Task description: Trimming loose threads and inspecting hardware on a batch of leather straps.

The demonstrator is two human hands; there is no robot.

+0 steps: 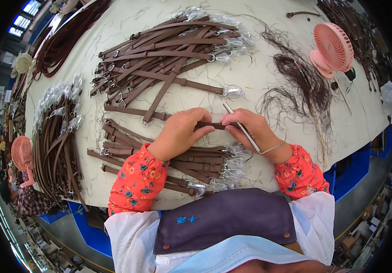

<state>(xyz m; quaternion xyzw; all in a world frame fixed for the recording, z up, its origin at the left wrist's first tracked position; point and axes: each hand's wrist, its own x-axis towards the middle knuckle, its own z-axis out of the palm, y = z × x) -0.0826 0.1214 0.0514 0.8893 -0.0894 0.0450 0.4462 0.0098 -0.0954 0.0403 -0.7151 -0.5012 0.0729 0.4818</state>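
Observation:
My left hand point(181, 131) is closed, pinching a brown strap point(211, 125) between thumb and fingers. My right hand point(256, 130) grips the strap's other end between thumb and fingertips. A slim silver metal tool point(247, 135) also lies in that right hand, slanting across the fingers; its exact kind cannot be made out. Under and in front of my hands lies a bundle of brown straps point(196, 164) with buckles and plastic-wrapped metal clasps point(232, 170). Beyond my hands is a larger heap of similar straps point(159, 54).
Another strap pile point(57, 154) lies at the left beside a pink fan point(21, 154). A second pink fan point(334, 47) stands at the right, near tangled dark thread point(303, 82). Long dark red strips point(68, 41) hang over the far left. Loose threads litter the pale table point(269, 98).

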